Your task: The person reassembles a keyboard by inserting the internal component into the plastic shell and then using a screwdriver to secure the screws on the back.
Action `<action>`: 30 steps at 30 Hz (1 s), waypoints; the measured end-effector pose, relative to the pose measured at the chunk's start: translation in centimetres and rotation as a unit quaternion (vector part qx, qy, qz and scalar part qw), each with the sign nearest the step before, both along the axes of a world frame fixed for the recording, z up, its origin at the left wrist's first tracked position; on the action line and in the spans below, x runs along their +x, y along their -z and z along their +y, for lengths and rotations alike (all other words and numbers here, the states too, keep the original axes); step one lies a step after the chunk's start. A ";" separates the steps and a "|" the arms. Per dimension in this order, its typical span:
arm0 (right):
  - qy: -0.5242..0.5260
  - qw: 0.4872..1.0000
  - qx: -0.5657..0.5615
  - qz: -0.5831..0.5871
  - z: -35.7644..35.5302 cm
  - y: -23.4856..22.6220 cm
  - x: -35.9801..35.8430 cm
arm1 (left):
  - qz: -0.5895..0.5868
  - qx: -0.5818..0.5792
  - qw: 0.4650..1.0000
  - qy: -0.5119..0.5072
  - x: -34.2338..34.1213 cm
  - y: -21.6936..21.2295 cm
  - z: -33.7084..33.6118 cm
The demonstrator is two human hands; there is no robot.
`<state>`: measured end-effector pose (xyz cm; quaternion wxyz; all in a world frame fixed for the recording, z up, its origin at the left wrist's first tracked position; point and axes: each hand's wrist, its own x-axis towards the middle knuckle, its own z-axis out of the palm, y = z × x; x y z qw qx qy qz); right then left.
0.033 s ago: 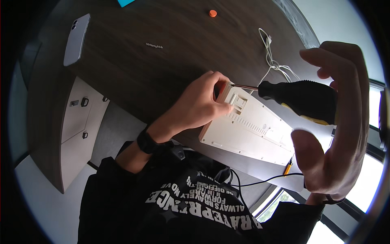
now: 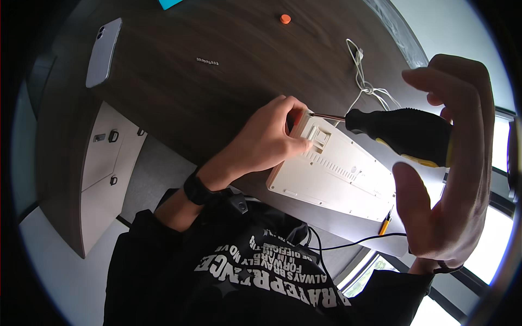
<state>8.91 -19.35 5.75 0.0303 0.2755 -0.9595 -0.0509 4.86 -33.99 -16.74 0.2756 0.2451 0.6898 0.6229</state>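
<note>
A dark wooden surface fills the upper view, with a pale cabinet below its left end. The white keyboard is right of centre, at the near edge of the surface, underside facing up. The right hand has its grip apart, thumb and fingers spread around the butt of a screwdriver; I cannot tell whether the palm presses on it. The left hand has its grip clamped on the keyboard's left end, thumb on the underside. The black-and-yellow screwdriver points left, its tip at the keyboard's corner beside the left fingers. A phone lies far left. Beyond the keyboard is a knotted white cable. Farther off sit an orange cap and a row of tiny silver pieces.
</note>
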 end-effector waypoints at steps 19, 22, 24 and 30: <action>0.052 0.998 0.003 0.039 2.0 1.4 1.6 | -0.013 -0.012 1.000 0.018 -0.1 -0.2 0.1; -0.009 1.000 -0.024 0.011 1.1 0.8 1.2 | 0.002 -0.006 1.000 0.014 0.0 -0.3 0.4; -0.068 0.991 -0.104 -0.041 1.8 0.8 0.9 | -0.005 -0.001 1.000 0.017 0.0 -0.3 0.4; 0.084 0.995 -0.051 -0.005 1.9 1.0 1.9 | -0.014 -0.010 1.000 0.022 0.0 -0.3 0.3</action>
